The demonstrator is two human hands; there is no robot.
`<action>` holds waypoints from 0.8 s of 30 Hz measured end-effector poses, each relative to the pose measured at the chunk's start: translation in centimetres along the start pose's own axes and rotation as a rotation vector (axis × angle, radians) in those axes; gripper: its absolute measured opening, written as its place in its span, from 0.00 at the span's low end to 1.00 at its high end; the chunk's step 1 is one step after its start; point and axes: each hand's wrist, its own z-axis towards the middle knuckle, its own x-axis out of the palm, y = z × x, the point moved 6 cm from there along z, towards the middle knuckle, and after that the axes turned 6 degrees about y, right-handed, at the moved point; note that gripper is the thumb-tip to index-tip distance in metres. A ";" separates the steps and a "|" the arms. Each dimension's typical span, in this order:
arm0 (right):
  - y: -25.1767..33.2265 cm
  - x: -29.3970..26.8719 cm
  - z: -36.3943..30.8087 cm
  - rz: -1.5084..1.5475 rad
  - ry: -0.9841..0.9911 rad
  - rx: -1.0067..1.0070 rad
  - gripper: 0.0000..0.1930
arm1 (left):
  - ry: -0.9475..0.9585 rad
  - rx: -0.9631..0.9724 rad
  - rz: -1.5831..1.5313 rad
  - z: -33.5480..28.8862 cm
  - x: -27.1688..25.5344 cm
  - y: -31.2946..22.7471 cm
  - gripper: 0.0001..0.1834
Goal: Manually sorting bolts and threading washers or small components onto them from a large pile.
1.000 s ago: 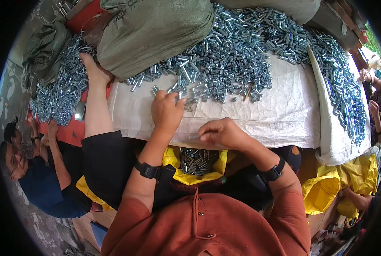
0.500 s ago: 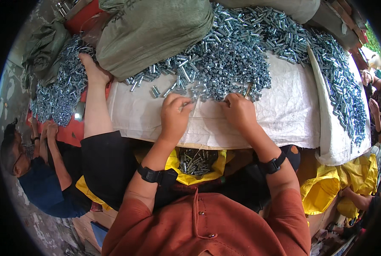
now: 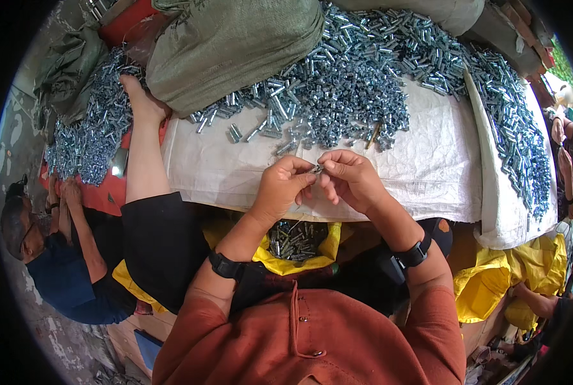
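My left hand and my right hand meet over the near part of a white woven sheet. Their thumbs and fingertips pinch a small metal piece; its exact kind is mostly hidden by the fingers. Just beyond them lies a heap of short, nut-like metal pieces. Longer shiny metal sleeves are mixed in at its left edge, and one short sleeve rests apart on the sheet. Below my wrists, a yellow sack gapes around assembled-looking metal parts.
A bulky grey-green sack leans over the far left. A bare leg stretches along the sheet's left side. Another person works at a metal heap on the left. More metal pieces and yellow sacks are at right.
Both hands have drawn back from the heap's near edge toward me and come together. Their fingertips now join at a small metal piece.
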 end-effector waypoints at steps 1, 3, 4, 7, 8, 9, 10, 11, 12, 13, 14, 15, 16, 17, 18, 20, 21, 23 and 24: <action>-0.2 0.0 0.0 0.029 0.022 0.027 0.06 | -0.001 -0.001 0.000 -0.1 0.0 0.0 0.07; -0.5 -0.2 0.1 0.059 0.043 0.055 0.06 | 0.002 0.007 0.011 -0.3 0.2 -0.1 0.07; -0.6 -0.4 0.2 0.076 0.017 0.050 0.05 | 0.002 0.006 0.010 -0.3 0.2 -0.1 0.07; -0.7 -0.5 0.2 0.088 -0.025 0.039 0.04 | 0.000 0.016 0.000 -0.4 0.3 0.0 0.07; -0.6 -0.5 0.2 0.083 -0.043 0.033 0.04 | -0.002 0.021 0.006 -0.4 0.3 0.0 0.07; -0.6 -0.5 0.1 0.083 -0.043 0.034 0.04 | -0.005 0.026 0.011 -0.4 0.2 0.0 0.07; -0.6 -0.6 0.1 0.046 -0.046 0.037 0.04 | -0.006 0.026 0.010 -0.4 0.2 0.1 0.07; -0.5 -0.7 0.1 0.009 -0.048 0.039 0.04 | -0.013 0.024 0.004 -0.5 0.1 0.1 0.07; -0.5 -0.8 0.1 0.009 -0.048 0.040 0.04 | -0.020 0.023 -0.001 -0.5 0.1 0.1 0.07; -0.6 -1.0 0.1 -0.029 -0.056 0.060 0.04 | -0.021 0.023 -0.002 -0.5 0.0 0.2 0.07; -0.7 -1.1 0.1 -0.067 -0.064 0.079 0.05 | -0.024 0.022 -0.013 -0.5 -0.1 0.3 0.06; -0.7 -1.0 0.1 -0.067 -0.063 0.079 0.05 | -0.027 0.022 -0.023 -0.6 -0.2 0.3 0.06; -0.8 -0.5 0.1 -0.019 -0.024 0.117 0.06 | -0.028 0.022 -0.023 -0.6 -0.3 0.2 0.06; -1.1 -0.1 0.1 0.030 0.016 0.154 0.06 | -0.020 0.014 -0.026 -0.7 -0.3 0.1 0.05; -1.3 -0.2 0.2 0.029 0.018 0.154 0.06 | -0.011 0.007 -0.028 -0.7 -0.3 0.0 0.04; -2.3 -0.1 0.2 0.110 0.072 0.206 0.08 | 0.015 -0.020 -0.029 -0.8 -0.3 -0.3 0.03; -2.4 -0.1 0.2 0.109 0.073 0.205 0.08 | 0.043 -0.048 -0.033 -0.8 -0.1 -0.3 0.03; -2.2 -0.2 0.3 0.099 0.058 0.166 0.08 | 0.075 -0.045 0.008 -0.7 0.0 -1.1 0.04; -2.2 -0.2 0.4 0.098 0.055 0.164 0.08 | 0.107 -0.044 0.046 -0.5 0.0 -1.4 0.04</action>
